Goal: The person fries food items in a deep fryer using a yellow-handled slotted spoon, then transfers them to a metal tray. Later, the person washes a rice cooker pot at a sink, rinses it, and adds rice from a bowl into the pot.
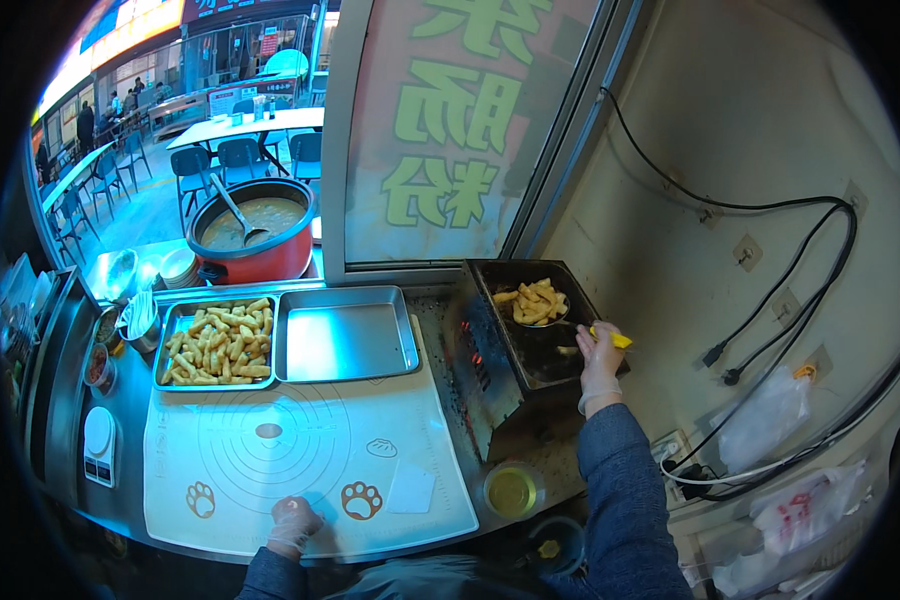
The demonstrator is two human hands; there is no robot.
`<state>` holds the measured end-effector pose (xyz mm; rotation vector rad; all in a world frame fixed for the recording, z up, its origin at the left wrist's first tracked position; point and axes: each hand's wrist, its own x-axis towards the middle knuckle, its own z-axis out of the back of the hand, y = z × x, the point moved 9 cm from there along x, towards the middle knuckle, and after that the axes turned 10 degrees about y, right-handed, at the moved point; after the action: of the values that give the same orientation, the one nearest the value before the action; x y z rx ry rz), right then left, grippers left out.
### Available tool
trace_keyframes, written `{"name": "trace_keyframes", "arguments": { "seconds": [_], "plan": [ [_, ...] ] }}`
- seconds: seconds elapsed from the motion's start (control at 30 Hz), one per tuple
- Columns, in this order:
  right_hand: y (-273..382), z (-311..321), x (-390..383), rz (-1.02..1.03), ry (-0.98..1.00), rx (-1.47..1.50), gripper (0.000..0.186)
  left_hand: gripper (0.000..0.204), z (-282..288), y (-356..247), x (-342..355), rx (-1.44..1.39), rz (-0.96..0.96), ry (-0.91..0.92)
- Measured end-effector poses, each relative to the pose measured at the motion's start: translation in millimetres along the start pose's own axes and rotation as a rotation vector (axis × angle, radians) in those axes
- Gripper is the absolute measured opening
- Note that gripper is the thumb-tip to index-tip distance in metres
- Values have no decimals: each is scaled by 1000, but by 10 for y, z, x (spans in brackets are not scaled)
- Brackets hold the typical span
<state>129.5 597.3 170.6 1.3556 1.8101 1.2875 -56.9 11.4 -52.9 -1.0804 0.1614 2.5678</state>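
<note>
Right forearm (620,460) extends forward, gloved right hand (599,363) gripping a yellow handle (619,341).

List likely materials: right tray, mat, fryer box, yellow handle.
Right tray: metal, probably stainless steel; smooth, with bright glare.
Mat: possibly silicone; pale, thin, flat, printed with rings and paws.
Fryer box: probably sheet metal; thin straight edges, dark staining obscures finish.
Yellow handle: perhaps plastic; bright, even colour; right hand hides part, finish unclear.

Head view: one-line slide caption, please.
Gloved right hand holds a yellow-handled skimmer of golden pieces at the fryer; left hand at the near edge of the mat.
</note>
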Motion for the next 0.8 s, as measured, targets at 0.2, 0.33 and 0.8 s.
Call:
{"name": "trace_keyframes", "arguments": {
  "seconds": [0.2, 0.33, 0.8],
  "plan": [
    [461, -785, -495, 337, 641, -887, 8, 46, 8, -6, 15, 17, -5, -6],
    [690, -1155, -1056, 592, 1039, -1193, 17, 46, -7, 7, 30, 20, -4, -21],
    [1105, -484, -62, -124, 524, -919, 7, 46, 6, 20, 25, -36, -9, -21]
  ]
}}
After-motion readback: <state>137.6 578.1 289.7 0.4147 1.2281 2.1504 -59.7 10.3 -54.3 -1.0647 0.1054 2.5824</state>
